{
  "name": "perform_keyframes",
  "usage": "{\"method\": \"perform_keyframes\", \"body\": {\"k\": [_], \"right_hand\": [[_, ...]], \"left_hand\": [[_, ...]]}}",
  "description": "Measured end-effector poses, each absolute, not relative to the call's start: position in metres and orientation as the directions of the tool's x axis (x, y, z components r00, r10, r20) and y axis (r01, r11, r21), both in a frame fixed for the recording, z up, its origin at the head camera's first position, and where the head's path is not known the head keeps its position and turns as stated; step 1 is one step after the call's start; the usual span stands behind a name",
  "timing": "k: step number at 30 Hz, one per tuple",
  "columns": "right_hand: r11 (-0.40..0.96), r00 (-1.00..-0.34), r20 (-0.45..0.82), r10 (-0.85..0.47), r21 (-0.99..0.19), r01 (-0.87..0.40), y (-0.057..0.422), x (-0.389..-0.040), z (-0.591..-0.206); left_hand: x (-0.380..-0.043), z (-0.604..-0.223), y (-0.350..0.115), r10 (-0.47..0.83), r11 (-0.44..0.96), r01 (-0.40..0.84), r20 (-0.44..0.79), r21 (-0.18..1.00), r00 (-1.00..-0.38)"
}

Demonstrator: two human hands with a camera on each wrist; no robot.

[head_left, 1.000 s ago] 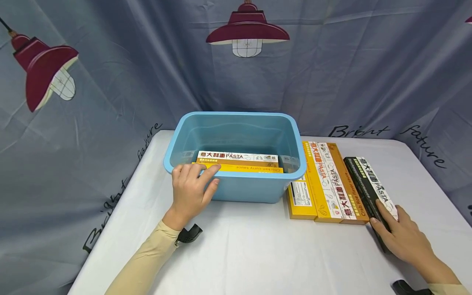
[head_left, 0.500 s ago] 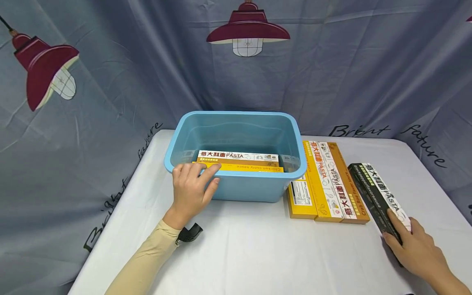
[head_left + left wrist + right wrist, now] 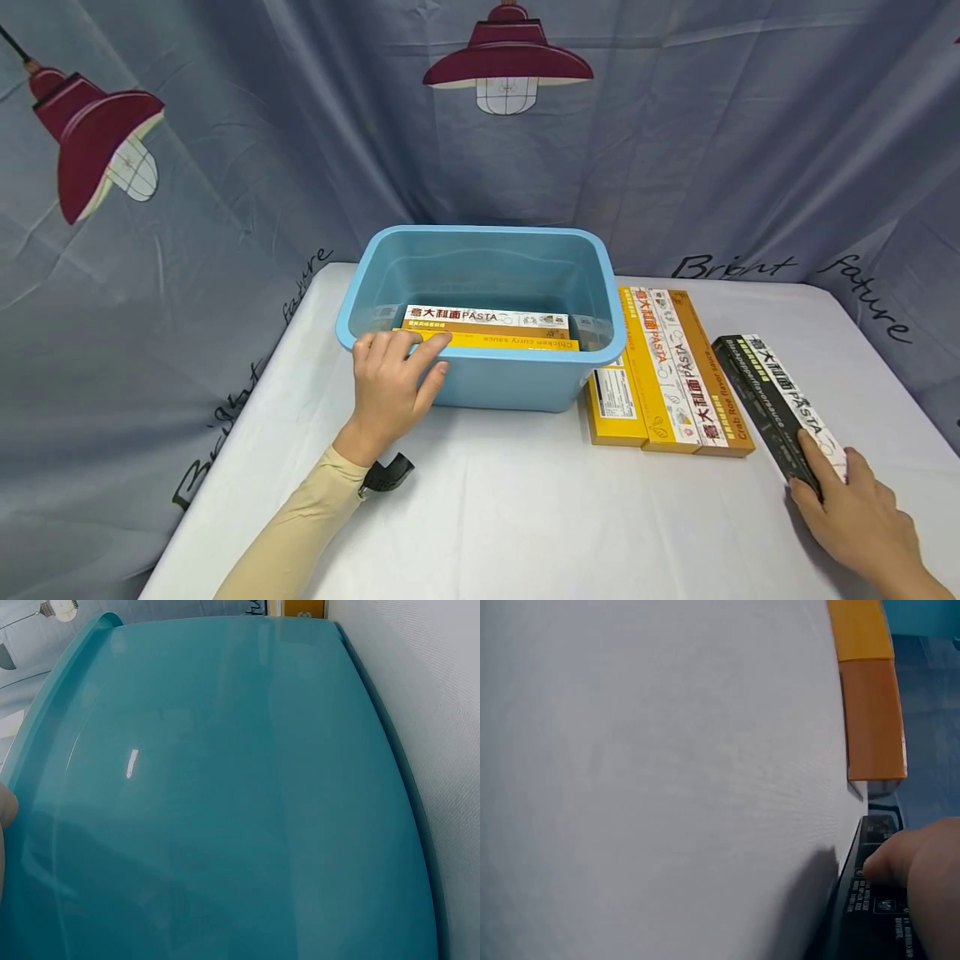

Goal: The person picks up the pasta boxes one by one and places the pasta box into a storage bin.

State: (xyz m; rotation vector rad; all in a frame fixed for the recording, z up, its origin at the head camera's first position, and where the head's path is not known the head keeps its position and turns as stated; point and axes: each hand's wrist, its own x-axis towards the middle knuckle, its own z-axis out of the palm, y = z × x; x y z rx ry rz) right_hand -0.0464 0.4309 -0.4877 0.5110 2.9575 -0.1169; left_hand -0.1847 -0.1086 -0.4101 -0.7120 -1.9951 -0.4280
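My left hand (image 3: 392, 387) holds the near rim of a light blue plastic bin (image 3: 498, 383), its fingers bent over the edge and its thumb outside. Inside the bin stand pasta boxes (image 3: 487, 329), white, brown and yellow on their upper edges. At the right, my right hand (image 3: 862, 508) grips the near end of a black and white pasta box (image 3: 780, 408), thumb on the left side and fingers across the top. The right wrist view has the thumb (image 3: 900, 859) on the box's black printed side.
Between the bin and the black box, several yellow and brown pasta boxes (image 3: 671, 375) lie side by side on the white tabletop (image 3: 510, 508). Behind the table hangs a grey-blue curtain (image 3: 675, 167) printed with red lamps.
My right hand has drawn the black pasta box right and toward me, away from the yellow and brown boxes. The left hand stays at the bin rim.
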Motion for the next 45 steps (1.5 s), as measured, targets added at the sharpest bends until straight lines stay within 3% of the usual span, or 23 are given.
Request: {"method": "perform_keyframes", "body": {"k": [35, 45], "right_hand": [[0.941, -0.937, -0.135, 0.322, -0.066, 0.333, 0.434, -0.049, -0.482], [0.958, -0.964, -0.059, 0.258, -0.114, 0.263, 0.44, -0.053, -0.467]], "left_hand": [[-0.186, -0.409, -0.107, 0.309, 0.771, 0.637, 0.871, 0.006, -0.382], [-0.186, -0.41, -0.108, 0.307, 0.776, 0.63, 0.872, 0.003, -0.382]]}}
